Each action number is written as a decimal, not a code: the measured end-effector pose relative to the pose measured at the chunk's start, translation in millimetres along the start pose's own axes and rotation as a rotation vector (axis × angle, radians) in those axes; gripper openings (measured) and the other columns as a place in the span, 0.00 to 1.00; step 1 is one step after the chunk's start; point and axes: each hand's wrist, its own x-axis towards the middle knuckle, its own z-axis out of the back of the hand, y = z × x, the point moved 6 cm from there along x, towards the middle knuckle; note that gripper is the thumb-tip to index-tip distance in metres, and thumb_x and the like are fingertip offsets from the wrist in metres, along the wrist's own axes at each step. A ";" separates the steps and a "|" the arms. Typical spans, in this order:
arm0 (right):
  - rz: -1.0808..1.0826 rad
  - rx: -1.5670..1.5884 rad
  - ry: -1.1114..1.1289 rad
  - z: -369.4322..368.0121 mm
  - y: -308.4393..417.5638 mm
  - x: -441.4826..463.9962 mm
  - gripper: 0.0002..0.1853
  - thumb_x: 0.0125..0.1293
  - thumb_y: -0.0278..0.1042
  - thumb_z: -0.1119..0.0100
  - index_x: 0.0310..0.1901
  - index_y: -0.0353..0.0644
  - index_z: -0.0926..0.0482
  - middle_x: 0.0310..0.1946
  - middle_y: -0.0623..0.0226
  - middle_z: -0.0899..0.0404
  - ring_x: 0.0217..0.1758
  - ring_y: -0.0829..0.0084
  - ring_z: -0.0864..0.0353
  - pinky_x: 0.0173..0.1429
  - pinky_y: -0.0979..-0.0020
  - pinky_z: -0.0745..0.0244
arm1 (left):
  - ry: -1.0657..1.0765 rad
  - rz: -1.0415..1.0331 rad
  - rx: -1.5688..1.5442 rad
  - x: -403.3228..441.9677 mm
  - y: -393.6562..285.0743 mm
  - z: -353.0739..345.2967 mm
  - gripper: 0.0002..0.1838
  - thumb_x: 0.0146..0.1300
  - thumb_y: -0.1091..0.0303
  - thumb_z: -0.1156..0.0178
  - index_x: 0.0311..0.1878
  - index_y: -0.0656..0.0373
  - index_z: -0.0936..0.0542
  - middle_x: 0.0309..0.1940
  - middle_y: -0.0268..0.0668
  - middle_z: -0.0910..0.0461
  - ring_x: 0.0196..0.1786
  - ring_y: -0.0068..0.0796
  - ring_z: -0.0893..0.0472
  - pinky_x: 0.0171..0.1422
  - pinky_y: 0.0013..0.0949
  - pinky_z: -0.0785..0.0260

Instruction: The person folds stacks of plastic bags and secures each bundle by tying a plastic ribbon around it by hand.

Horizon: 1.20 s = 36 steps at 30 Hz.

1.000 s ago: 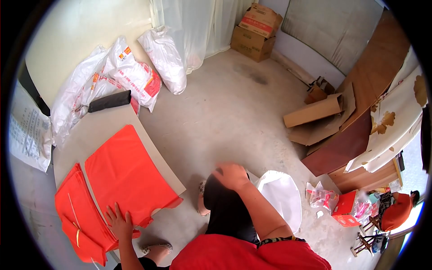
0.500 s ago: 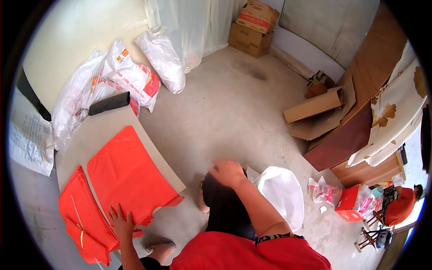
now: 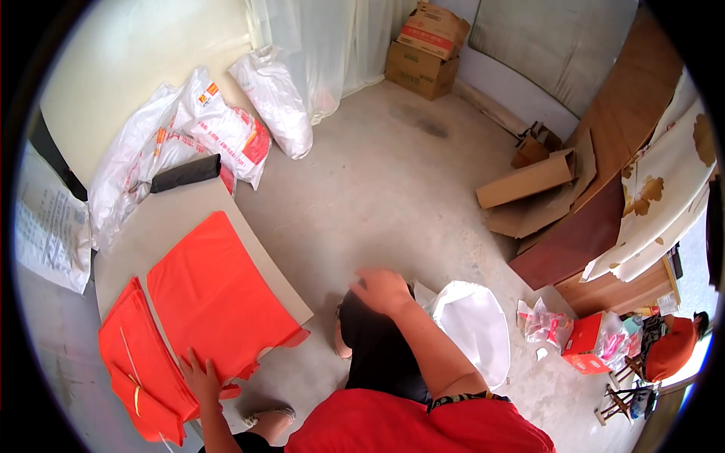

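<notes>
My left hand lies with fingers apart on the near edge of a flat red sheet pile, which looks like thin bags or cloth. Left of it is a second red stack, partly folded over, with a pale strip and a yellow band on it. Both lie on a grey-beige board. My right hand rests over my black-clad knee, fingers loosely spread and holding nothing. Close to my right forearm stands an open white sack.
A black roll lies at the board's far end, beside white woven sacks. Cardboard boxes stand at the back, and a flattened carton leans at right. A red box with plastic packs sits near another person.
My left hand has slid slightly toward me along the red sheets' edge. My right hand stays over the knee, and the view has shifted very little.
</notes>
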 end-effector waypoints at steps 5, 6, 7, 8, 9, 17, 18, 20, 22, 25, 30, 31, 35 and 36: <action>-0.003 0.004 -0.003 -2.9 -1.0 2.0 0.26 0.76 0.55 0.44 0.64 0.46 0.19 0.59 0.57 0.16 0.65 0.55 0.20 0.69 0.56 0.25 | 0.072 0.014 0.002 14.1 20.3 -15.7 0.43 0.70 0.48 0.38 0.84 0.41 0.42 0.84 0.57 0.52 0.84 0.62 0.47 0.83 0.57 0.47; -0.004 0.010 -0.002 -2.0 -0.8 1.6 0.26 0.76 0.55 0.44 0.64 0.46 0.19 0.60 0.57 0.16 0.65 0.55 0.20 0.69 0.56 0.25 | 0.073 0.013 0.004 15.1 22.5 -17.8 0.43 0.70 0.47 0.38 0.85 0.41 0.42 0.84 0.57 0.52 0.84 0.62 0.47 0.83 0.57 0.47; -0.006 0.015 -0.002 -0.7 -0.3 0.3 0.26 0.76 0.55 0.44 0.65 0.46 0.19 0.60 0.57 0.16 0.65 0.55 0.20 0.69 0.56 0.25 | 0.075 0.011 0.006 15.6 25.1 -20.7 0.44 0.69 0.47 0.37 0.85 0.40 0.43 0.84 0.57 0.53 0.84 0.62 0.48 0.83 0.57 0.47; -0.008 0.020 0.000 -0.1 -0.2 -0.6 0.26 0.76 0.55 0.44 0.65 0.46 0.19 0.60 0.57 0.16 0.66 0.55 0.20 0.69 0.56 0.25 | 0.077 0.010 0.007 15.7 27.4 -23.4 0.44 0.69 0.46 0.37 0.85 0.39 0.43 0.84 0.57 0.53 0.84 0.62 0.48 0.83 0.58 0.47; 0.002 0.026 -0.023 -1.0 -1.5 -0.6 0.25 0.75 0.54 0.44 0.64 0.47 0.19 0.58 0.57 0.16 0.64 0.54 0.20 0.68 0.56 0.25 | 0.073 0.008 0.008 15.9 28.7 -25.1 0.44 0.69 0.46 0.37 0.85 0.39 0.43 0.85 0.56 0.53 0.84 0.61 0.48 0.83 0.58 0.47; 0.001 0.026 -0.040 -3.8 -4.3 0.0 0.24 0.74 0.54 0.44 0.62 0.48 0.18 0.55 0.58 0.14 0.62 0.51 0.19 0.66 0.55 0.24 | 0.078 0.039 0.021 13.6 22.7 -21.2 0.43 0.70 0.45 0.38 0.85 0.37 0.43 0.86 0.51 0.54 0.85 0.59 0.50 0.81 0.63 0.47; 0.000 0.022 -0.044 -4.0 -4.2 0.0 0.24 0.74 0.54 0.44 0.62 0.48 0.18 0.55 0.58 0.14 0.62 0.51 0.19 0.66 0.55 0.24 | 0.084 0.044 0.027 13.3 22.1 -20.7 0.43 0.70 0.45 0.39 0.85 0.37 0.43 0.86 0.51 0.54 0.85 0.59 0.50 0.81 0.62 0.47; -0.003 0.015 -0.051 -4.5 -4.1 0.1 0.24 0.74 0.54 0.44 0.62 0.48 0.17 0.56 0.58 0.14 0.62 0.51 0.19 0.66 0.55 0.24 | 0.096 0.054 0.037 13.3 19.2 -18.9 0.43 0.70 0.45 0.39 0.85 0.37 0.44 0.86 0.51 0.54 0.85 0.59 0.50 0.81 0.62 0.46; 0.001 0.020 -0.061 -4.2 -3.4 -0.5 0.24 0.74 0.54 0.44 0.62 0.49 0.17 0.56 0.57 0.15 0.62 0.51 0.19 0.67 0.55 0.24 | 0.084 0.043 0.025 13.9 22.9 -22.3 0.44 0.70 0.45 0.39 0.85 0.37 0.44 0.86 0.50 0.55 0.85 0.59 0.50 0.81 0.63 0.46; -0.004 0.009 -0.041 -0.1 0.5 -2.1 0.25 0.74 0.54 0.43 0.63 0.47 0.18 0.57 0.58 0.15 0.63 0.53 0.19 0.67 0.55 0.24 | 0.104 0.059 0.016 11.7 17.7 -16.6 0.44 0.70 0.45 0.39 0.85 0.36 0.45 0.86 0.49 0.55 0.85 0.58 0.50 0.81 0.64 0.46; -0.016 0.000 -0.025 0.7 1.1 -2.2 0.25 0.75 0.54 0.43 0.64 0.46 0.18 0.58 0.58 0.15 0.63 0.53 0.19 0.67 0.56 0.24 | 0.124 0.082 0.011 9.4 10.1 -10.4 0.43 0.70 0.45 0.39 0.85 0.36 0.45 0.86 0.48 0.56 0.85 0.57 0.51 0.81 0.64 0.47; -0.013 -0.001 -0.030 0.0 0.7 -1.9 0.25 0.75 0.54 0.42 0.64 0.46 0.18 0.58 0.58 0.15 0.63 0.53 0.19 0.67 0.56 0.24 | 0.119 0.080 0.013 9.7 11.0 -11.4 0.43 0.70 0.46 0.39 0.85 0.36 0.45 0.86 0.49 0.56 0.85 0.57 0.51 0.81 0.64 0.47; -0.013 -0.011 -0.022 -0.5 1.3 -1.4 0.25 0.75 0.53 0.42 0.64 0.46 0.18 0.58 0.58 0.14 0.63 0.53 0.18 0.67 0.56 0.24 | 0.093 0.063 0.001 10.0 14.0 -14.6 0.43 0.70 0.46 0.39 0.85 0.37 0.45 0.86 0.49 0.56 0.85 0.58 0.51 0.80 0.64 0.46; -0.016 -0.010 -0.019 0.0 1.6 -1.4 0.25 0.75 0.53 0.42 0.64 0.46 0.18 0.57 0.58 0.14 0.63 0.54 0.18 0.67 0.56 0.24 | 0.085 0.057 0.005 10.3 15.0 -16.0 0.43 0.70 0.46 0.39 0.85 0.37 0.45 0.86 0.49 0.55 0.85 0.58 0.51 0.80 0.65 0.46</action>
